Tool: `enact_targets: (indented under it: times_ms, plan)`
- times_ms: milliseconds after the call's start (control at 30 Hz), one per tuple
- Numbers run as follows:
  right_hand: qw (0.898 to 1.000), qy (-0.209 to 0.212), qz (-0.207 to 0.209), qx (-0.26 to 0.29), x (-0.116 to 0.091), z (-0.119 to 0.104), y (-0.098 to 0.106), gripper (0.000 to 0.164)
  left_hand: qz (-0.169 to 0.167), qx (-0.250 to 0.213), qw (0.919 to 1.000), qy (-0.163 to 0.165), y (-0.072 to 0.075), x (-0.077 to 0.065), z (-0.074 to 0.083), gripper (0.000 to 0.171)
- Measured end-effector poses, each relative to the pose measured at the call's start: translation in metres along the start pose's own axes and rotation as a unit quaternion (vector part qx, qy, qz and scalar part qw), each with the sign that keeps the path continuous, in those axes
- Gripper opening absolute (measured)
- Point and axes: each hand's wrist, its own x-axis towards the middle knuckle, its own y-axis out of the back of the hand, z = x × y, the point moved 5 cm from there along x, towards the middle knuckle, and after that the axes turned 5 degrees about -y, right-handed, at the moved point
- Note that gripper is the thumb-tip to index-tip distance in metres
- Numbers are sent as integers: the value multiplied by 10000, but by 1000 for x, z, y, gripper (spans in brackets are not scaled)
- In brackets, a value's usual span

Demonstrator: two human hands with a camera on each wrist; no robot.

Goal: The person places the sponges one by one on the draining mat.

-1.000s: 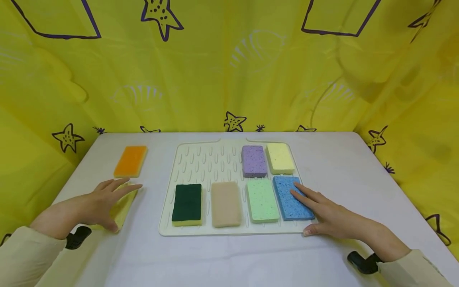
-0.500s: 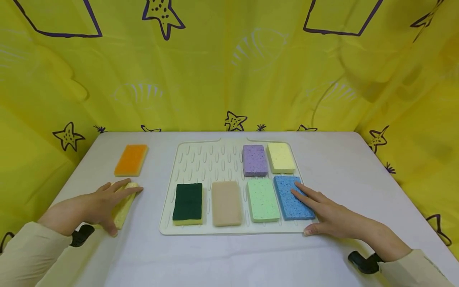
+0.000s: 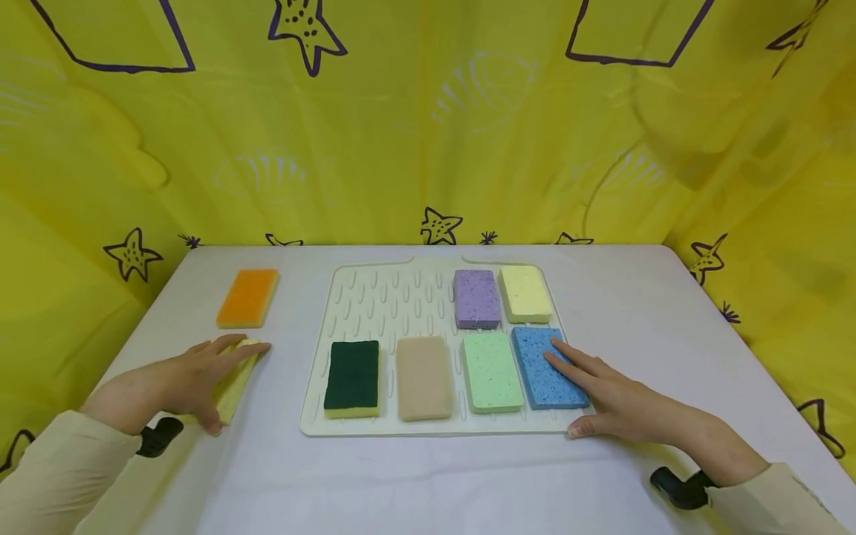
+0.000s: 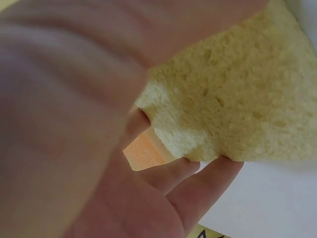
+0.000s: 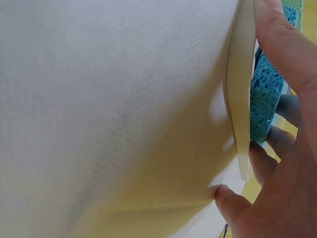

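In the head view my left hand [image 3: 194, 379] spans a pale yellow sponge [image 3: 230, 390], gripping it by its edges. The left wrist view shows fingertips pressed into the edge of this sponge [image 4: 237, 94], which is bent there; the hand covers much of it. My right hand [image 3: 622, 401] lies with fairly straight fingers on a blue sponge [image 3: 543, 368], which sits on a cream ridged tray [image 3: 381, 297]. Its thumb rests at the tray's front right corner. In the right wrist view, the fingers reach past the tray rim [image 5: 240, 89] beside the blue sponge [image 5: 265, 94].
The tray also bears a dark green scrub sponge [image 3: 352, 377], a beige sponge [image 3: 424, 379], a mint green sponge [image 3: 491, 373], a purple sponge [image 3: 476, 299] and a light yellow sponge [image 3: 525, 294]. An orange sponge [image 3: 247, 297] lies on the white table [image 3: 414, 483], beyond my left hand.
My left hand has closed in on the pale yellow sponge, which looks more squeezed and bent. The right hand has stayed on the blue sponge.
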Motion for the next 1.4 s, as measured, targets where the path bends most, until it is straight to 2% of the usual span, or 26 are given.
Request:
enact_targets:
  times_ms: [167, 433, 667, 967, 1200, 1400]
  plan:
    - [9998, 166, 98, -70, -1, 0, 0, 95, 58, 41, 9999, -96, -2, 1, 1, 116]
    - [9999, 25, 81, -91, -1, 2, -1, 95, 46, 103, 9999, 28, -1, 1, -2, 111]
    - [9999, 70, 16, 82, 0, 2, -2, 95, 233, 223, 9993, -197, -1, 0, -1, 99]
    - [9997, 183, 143, -25, -2, 0, -1, 94, 386, 234, 9985, -299, 3, -2, 1, 94]
    - [9986, 393, 294, -203, -3, -1, 1, 93, 461, 160, 9985, -243, 9, -4, 3, 88]
    - [9985, 410, 291, -217, -2, 0, 0, 94, 469, 63, 9986, -217, 9, -5, 3, 86]
